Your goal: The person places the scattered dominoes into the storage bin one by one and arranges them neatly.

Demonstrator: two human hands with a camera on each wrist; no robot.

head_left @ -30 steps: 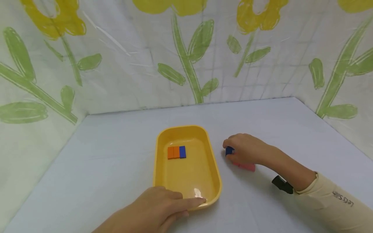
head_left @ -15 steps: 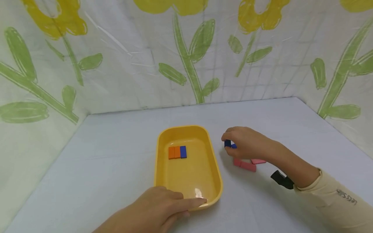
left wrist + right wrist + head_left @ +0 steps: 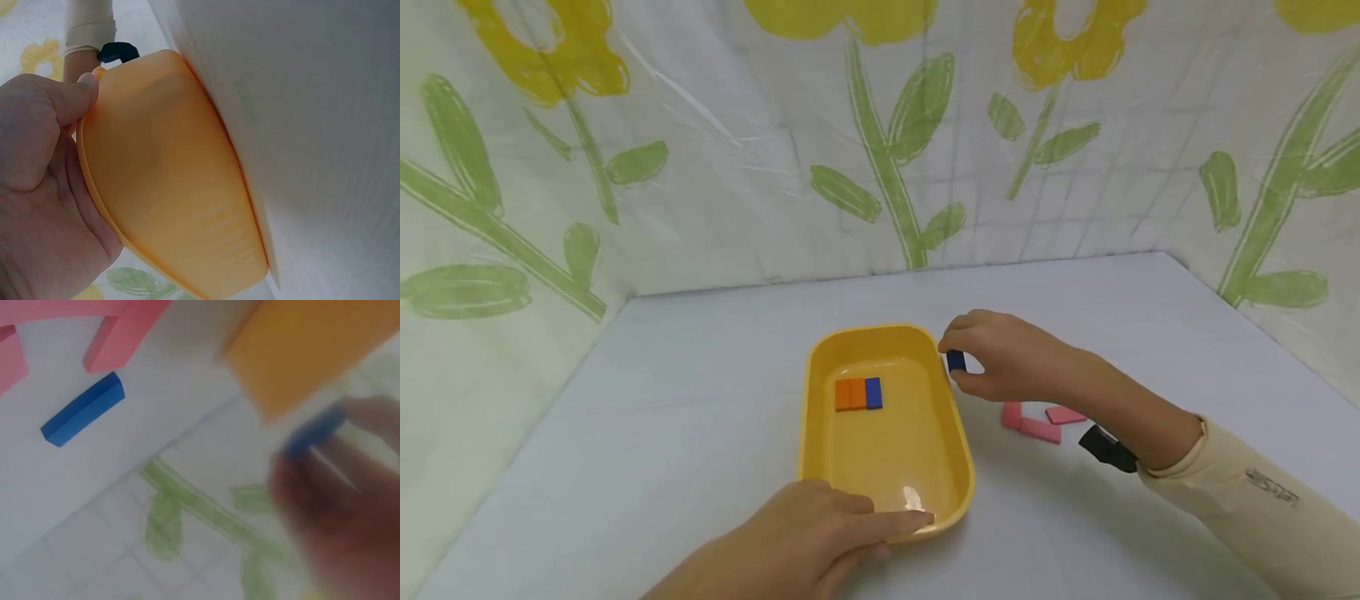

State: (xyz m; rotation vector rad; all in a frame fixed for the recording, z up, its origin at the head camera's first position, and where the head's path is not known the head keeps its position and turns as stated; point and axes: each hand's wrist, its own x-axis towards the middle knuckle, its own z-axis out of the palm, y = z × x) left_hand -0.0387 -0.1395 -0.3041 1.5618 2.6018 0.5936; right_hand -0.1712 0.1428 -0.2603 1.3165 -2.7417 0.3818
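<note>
My left hand [image 3: 805, 533] grips the near rim of a yellow plastic tray [image 3: 887, 467]; the left wrist view shows the thumb against its outer wall. Two orange blocks [image 3: 851, 394] and a blue block [image 3: 873, 393] lie side by side in the tray, towards its left wall. Just outside the tray's right rim, my right hand [image 3: 1007, 354] pinches another blue block [image 3: 956, 361] between thumb and fingers. One more blue block [image 3: 84, 409] lies on the table in the right wrist view; the head view does not show it, as my right hand covers that area.
Several pink blocks [image 3: 1040, 430] lie on the table right of the tray, below my right forearm. A black band [image 3: 1107, 450] hangs under the right wrist. A flower-printed sheet [image 3: 722, 192] rises behind the white tabletop [image 3: 700, 358].
My right hand has lifted the blue block and carried it left to the tray's right rim. The pink blocks have come into view. My left hand and the tray stay put.
</note>
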